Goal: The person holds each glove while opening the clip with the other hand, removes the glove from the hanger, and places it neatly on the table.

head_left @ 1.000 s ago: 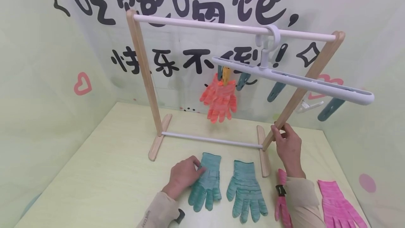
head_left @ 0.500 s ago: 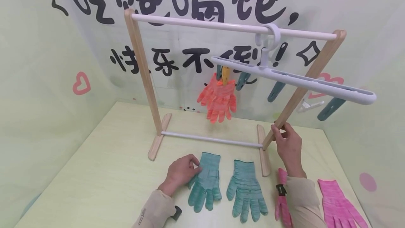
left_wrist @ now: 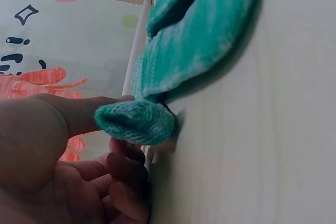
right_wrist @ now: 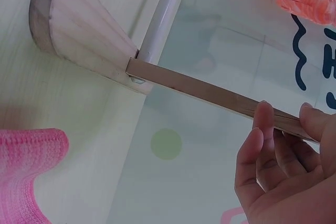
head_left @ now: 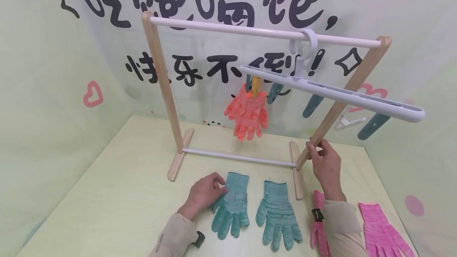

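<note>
In the head view, my left hand (head_left: 204, 194) is at the left edge of a teal knit glove (head_left: 235, 203) lying flat, cuff toward the rack. Its thumb reaches the glove's side while the other fingers bend loosely. From the left wrist, that thumb passes behind the glove's upturned thumb (left_wrist: 137, 123), with fingertips low by the tabletop. My right hand (head_left: 325, 163) pinches the right wooden post (right_wrist: 210, 90) of a drying rack between thumb and fingers, low down. A second teal glove (head_left: 280, 213) lies to the right of the first.
A grey hanger (head_left: 332, 92) hangs on the rack's top bar (head_left: 228, 27), jutting forward with several blue-green clips. Orange gloves (head_left: 250, 116) dangle from its far end by a yellow clip (head_left: 255, 86). Pink gloves (head_left: 383, 227) lie at right, one partly under my right forearm.
My left hand has drawn back a little to the left, its thumb going from on top of the teal glove to its edge. The right hand stays on the post.
</note>
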`<state>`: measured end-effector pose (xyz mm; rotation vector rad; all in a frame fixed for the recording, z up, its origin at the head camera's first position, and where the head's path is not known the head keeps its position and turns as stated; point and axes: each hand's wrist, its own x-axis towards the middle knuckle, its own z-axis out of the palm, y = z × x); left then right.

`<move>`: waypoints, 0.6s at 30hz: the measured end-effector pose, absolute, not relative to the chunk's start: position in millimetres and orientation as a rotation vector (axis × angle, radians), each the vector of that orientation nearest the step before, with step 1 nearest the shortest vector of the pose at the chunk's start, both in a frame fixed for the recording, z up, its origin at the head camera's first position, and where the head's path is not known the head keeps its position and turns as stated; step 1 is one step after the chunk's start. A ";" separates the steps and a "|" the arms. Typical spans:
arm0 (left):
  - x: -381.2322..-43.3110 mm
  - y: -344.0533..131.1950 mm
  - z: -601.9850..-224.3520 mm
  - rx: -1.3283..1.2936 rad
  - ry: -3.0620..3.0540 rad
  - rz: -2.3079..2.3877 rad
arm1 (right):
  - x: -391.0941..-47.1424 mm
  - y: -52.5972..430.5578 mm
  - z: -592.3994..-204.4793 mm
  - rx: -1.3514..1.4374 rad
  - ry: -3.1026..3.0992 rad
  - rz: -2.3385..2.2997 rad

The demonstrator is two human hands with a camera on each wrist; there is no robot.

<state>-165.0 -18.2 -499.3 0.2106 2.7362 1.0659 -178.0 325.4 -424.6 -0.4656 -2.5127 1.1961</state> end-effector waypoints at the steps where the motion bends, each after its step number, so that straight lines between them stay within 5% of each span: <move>1: -166.0 -18.2 -499.3 0.197 2.732 1.080 | -177.7 325.8 -424.3 -0.466 -2.514 1.197; 9: -178.9 -13.4 -490.3 0.115 2.726 1.218 | -178.2 327.3 -424.3 -0.454 -2.515 1.196; 18: -207.2 9.5 -434.5 0.184 2.841 1.441 | -180.4 330.8 -425.3 -0.436 -2.504 1.205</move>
